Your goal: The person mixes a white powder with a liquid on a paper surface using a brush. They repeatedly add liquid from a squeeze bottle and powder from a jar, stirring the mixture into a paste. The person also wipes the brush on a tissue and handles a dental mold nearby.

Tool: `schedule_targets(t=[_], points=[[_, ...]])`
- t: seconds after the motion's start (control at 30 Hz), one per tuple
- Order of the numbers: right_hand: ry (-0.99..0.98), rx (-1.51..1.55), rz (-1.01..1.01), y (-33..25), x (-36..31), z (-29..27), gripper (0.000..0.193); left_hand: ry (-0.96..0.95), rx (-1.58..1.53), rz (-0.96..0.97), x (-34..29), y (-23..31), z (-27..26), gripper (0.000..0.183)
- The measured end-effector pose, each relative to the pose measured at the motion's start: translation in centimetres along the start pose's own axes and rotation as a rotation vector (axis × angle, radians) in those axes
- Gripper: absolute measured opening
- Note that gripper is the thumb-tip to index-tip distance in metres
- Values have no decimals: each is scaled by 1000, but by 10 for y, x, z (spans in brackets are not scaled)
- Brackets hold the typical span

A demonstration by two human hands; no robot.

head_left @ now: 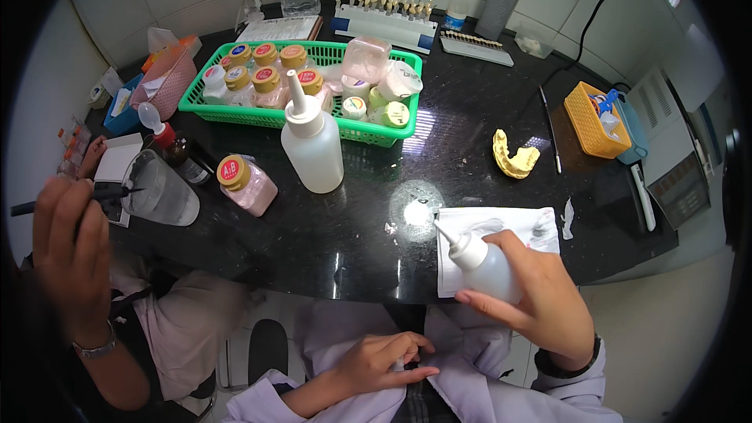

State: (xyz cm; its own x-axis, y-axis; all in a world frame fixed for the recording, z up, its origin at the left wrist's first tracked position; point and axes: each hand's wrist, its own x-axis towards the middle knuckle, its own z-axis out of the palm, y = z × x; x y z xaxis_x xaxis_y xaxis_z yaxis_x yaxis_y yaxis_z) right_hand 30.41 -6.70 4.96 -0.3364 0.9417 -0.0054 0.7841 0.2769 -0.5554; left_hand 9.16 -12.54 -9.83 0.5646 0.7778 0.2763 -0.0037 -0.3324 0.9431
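A glossy black table [352, 243] fills the frame's middle. At lower right, a small translucent plastic squeeze bottle [482, 262] is clasped in the right hand [540, 298], nozzle tilted over a white paper sheet [501, 223]. The left hand [384, 360], loosely curled, holds nothing at the bottom centre. Oversqueezing could flood the sheet.

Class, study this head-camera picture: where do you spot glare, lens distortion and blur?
Head view: a bright round glare spot sits on the glossy black worktop, beside the nozzle of the small white squeeze bottle in the right hand; fisheye bends the worktop's edges, dark corners ring the picture; a co-worker's hand at left looks soft.
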Motion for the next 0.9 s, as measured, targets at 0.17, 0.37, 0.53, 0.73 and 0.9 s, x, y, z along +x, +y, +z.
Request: schedule_targets(t=[0.17, 0.37, 0.53, 0.73, 0.9], points=[[-73, -169, 22, -8, 17, 0, 43, -26, 86, 35, 2, -7, -3, 35], [-186, -329, 5, -13, 26, 5, 42, 85, 59, 32, 3, -14, -4, 19], [-255, -379, 5, -16, 34, 2, 41, 85, 62, 1, 2, -15, -7, 17], [-291, -402, 23, -18, 38, 2, 40, 122, 69, -3, 3, -17, -8, 15], [-345, -446, 26, -21, 43, 0, 39, 127, 55, -3, 3, -18, -8, 15]])
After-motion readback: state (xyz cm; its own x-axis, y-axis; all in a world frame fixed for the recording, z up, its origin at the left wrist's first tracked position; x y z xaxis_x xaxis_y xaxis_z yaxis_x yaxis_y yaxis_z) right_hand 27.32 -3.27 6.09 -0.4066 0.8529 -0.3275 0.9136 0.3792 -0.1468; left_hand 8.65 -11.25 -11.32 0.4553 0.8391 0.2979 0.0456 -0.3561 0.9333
